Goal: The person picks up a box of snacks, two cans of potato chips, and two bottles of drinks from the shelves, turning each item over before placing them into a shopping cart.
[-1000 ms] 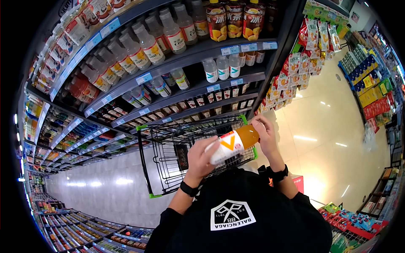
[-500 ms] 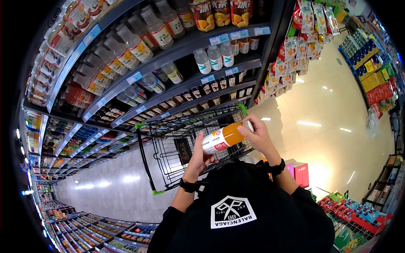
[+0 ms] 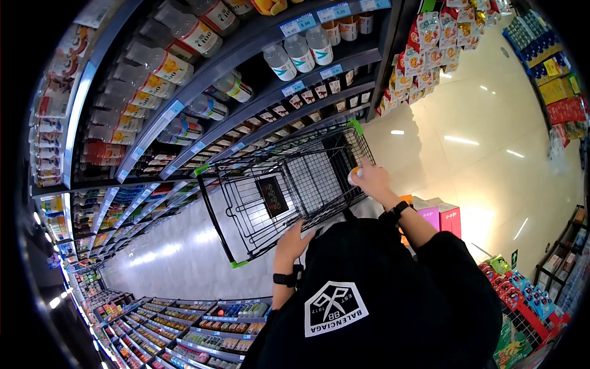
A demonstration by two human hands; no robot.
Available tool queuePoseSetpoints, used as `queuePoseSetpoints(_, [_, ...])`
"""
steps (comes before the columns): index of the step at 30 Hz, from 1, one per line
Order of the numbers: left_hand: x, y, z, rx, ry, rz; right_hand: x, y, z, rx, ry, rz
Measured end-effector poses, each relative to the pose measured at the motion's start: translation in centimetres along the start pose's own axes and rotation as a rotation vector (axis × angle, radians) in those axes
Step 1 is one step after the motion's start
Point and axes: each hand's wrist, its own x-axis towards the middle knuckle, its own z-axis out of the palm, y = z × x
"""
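Note:
My right hand (image 3: 373,184) is closed around the neck end of a bottle of orange drink, over the far right end of the shopping cart. Only the bottle's pale cap (image 3: 353,177) and a sliver of orange show; my hand hides the rest. My left hand (image 3: 291,247) is at the cart's near side, holding nothing, with its fingers stretched out beside the wire rim. The black wire shopping cart (image 3: 246,241) has green corner pieces and a dark sign panel (image 3: 272,197) inside.
Shelves of bottled drinks (image 3: 295,58) with blue price tags rise beyond the cart. Snack bags (image 3: 428,43) hang at the shelf end. A pink box (image 3: 450,221) stands to my right, near a rack of packaged goods (image 3: 522,295). More shelves (image 3: 178,332) line the lower left.
Both hands held the bottle level over the cart before. My left hand has let go and drawn back; my right hand has brought the bottle to the cart's right end.

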Motion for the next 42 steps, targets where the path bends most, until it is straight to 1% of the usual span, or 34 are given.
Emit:
queuePoseSetpoints(1, [-0.6,0.0,0.4,-0.171,-0.100,-0.125,0.7,2.1,2.0,-0.013,-0.001,0.060])
queuePoseSetpoints(2, [-1.3,-0.1,0.8,-0.209,-0.123,-0.198,1.6,4.2,3.7,-0.039,-0.006,0.091])
queuePoseSetpoints(5, [-3.2,-1.0,3.2,-0.210,-0.070,-0.241,3.0,9.4,7.2,0.062,-0.103,0.124])
queuePoseSetpoints(6, [-3.9,-1.2,4.0,-0.248,-0.047,-0.231,3.4,10.2,8.2,-0.020,-0.131,0.154])
queuePoseSetpoints(7, [-4.4,-1.5,4.8,-0.268,-0.061,-0.285,3.9,10.5,9.1,-0.017,-0.139,0.159])
queuePoseSetpoints(9, [-5.2,-1.4,5.9,-0.315,-0.103,-0.377,4.2,11.6,10.4,-0.278,-0.174,0.229])
queuePoseSetpoints(10, [-5.4,-1.2,6.4,-0.317,-0.113,-0.378,4.6,12.2,11.1,-0.368,-0.258,0.238])
queuePoseSetpoints(11, [-5.8,-1.0,6.8,-0.361,-0.108,-0.419,5.1,13.4,12.1,-0.367,-0.265,0.246])
queuePoseSetpoints(13, [-6.6,-0.5,7.9,-0.405,-0.110,-0.479,5.5,15.2,14.0,-0.423,-0.359,0.173])
queuePoseSetpoints(15, [-7.2,-0.1,9.1,-0.524,-0.046,-0.535,5.8,16.2,15.6,-0.452,-0.380,0.177])
queuePoseSetpoints(16, [-7.2,1.5,8.3,-0.510,-0.039,-0.566,6.0,17.1,16.6,-0.444,-0.390,0.174])
queuePoseSetpoints(17, [-7.9,1.1,9.2,-0.438,-0.035,-0.515,6.7,16.7,16.6,-0.436,-0.393,0.171])
queuePoseSetpoints(19, [-8.8,1.1,10.4,-0.421,-0.081,-0.564,7.7,17.1,17.4,-0.449,-0.444,0.147])
queuePoseSetpoints(21, [-10.0,0.7,12.1,-0.488,-0.087,-0.596,8.7,18.4,19.2,-0.536,-0.580,0.116])
queuePoseSetpoints(22, [-10.3,0.6,12.7,-0.503,-0.077,-0.584,8.7,18.8,20.0,-0.552,-0.539,0.090])
queuePoseSetpoints(23, [-10.5,0.4,13.2,-0.518,-0.067,-0.570,8.6,19.0,20.9,-0.552,-0.545,0.089])
queuePoseSetpoints(25, [-10.3,0.5,13.3,-0.547,-0.061,-0.611,8.4,20.4,23.7,-0.552,-0.514,0.041])
queuePoseSetpoints(26, [-10.2,0.9,13.5,-0.578,-0.053,-0.646,8.6,20.2,24.6,-0.531,-0.576,0.165])
queuePoseSetpoints(27, [-10.1,1.5,13.5,-0.586,-0.048,-0.646,8.3,18.4,23.1,-0.492,-0.546,0.211])
queuePoseSetpoints(29, [-9.9,2.2,12.6,-0.537,-0.016,-0.664,8.4,16.6,22.4,-0.517,-0.607,0.316])
queuePoseSetpoints(30, [-10.3,1.8,12.9,-0.543,-0.018,-0.648,8.4,15.6,21.9,-0.519,-0.598,0.317])
queuePoseSetpoints(32, [-10.6,0.8,13.0,-0.571,-0.004,-0.627,8.5,14.6,21.0,-0.560,-0.802,0.397])
queuePoseSetpoints(33, [-10.7,0.4,13.1,-0.595,0.010,-0.612,8.0,14.4,21.1,-0.637,-0.726,0.353])
queuePoseSetpoints(34, [-10.6,0.5,13.0,-0.726,0.064,-0.653,7.6,14.5,20.9,-0.615,-0.704,0.329])
queuePoseSetpoints(35, [-10.8,-0.2,13.2,-0.669,0.077,-0.634,7.5,15.1,21.1,-0.591,-0.686,0.301])
queuePoseSetpoints(36, [-10.9,-0.6,13.1,-0.648,0.084,-0.638,7.7,17.0,23.3,-0.492,-0.688,0.434])
queuePoseSetpoints(37, [-11.0,-0.9,13.0,-0.626,0.089,-0.648,6.9,19.8,26.2,-0.517,-0.558,0.378])
queuePoseSetpoints(38, [-11.0,-1.4,12.9,-0.624,0.106,-0.653,7.0,18.3,24.2,-0.509,-0.568,0.309])
queuePoseSetpoints(40, [-11.2,-2.2,12.3,-0.500,0.125,-0.429,6.7,14.4,18.9,-0.508,-0.624,0.207])
queuePoseSetpoints(41, [-11.4,-2.3,12.1,-0.495,0.136,-0.443,6.7,14.6,19.1,-0.472,-0.606,0.147])
queuePoseSetpoints(42, [-11.4,-2.3,12.1,-0.596,0.121,-0.512,6.4,14.6,19.5,-0.490,-0.592,0.086])
